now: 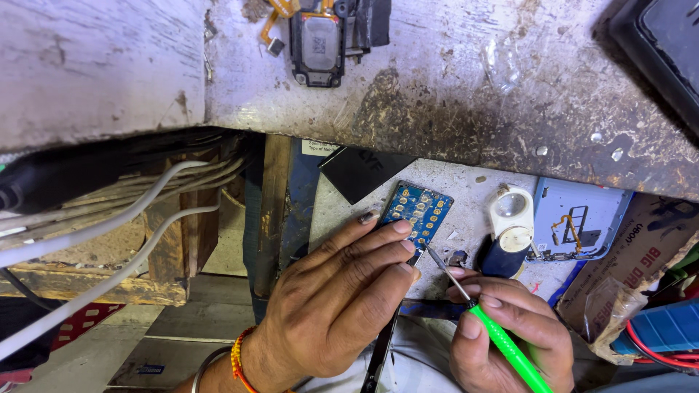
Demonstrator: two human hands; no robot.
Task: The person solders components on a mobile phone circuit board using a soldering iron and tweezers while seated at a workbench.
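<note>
My left hand [342,291] rests its fingertips on a small blue circuit board [417,209] with gold pads, pressing it against the white work surface [466,182]. Under those fingertips lies a small dark part, mostly hidden. My right hand [506,335] grips a screwdriver with a bright green handle [510,349]; its thin metal shaft [445,268] points up and left, and the tip sits just below the board's lower edge beside my left fingers. Black tweezers [380,353] lie below my left hand.
A worn white shelf [437,94] overhangs the work area, carrying a dark phone part with orange flex cable [318,36]. A white and dark blue magnifier [510,229], a light blue phone frame [579,218], a cardboard box [641,255], and white cables [109,225] at left surround the spot.
</note>
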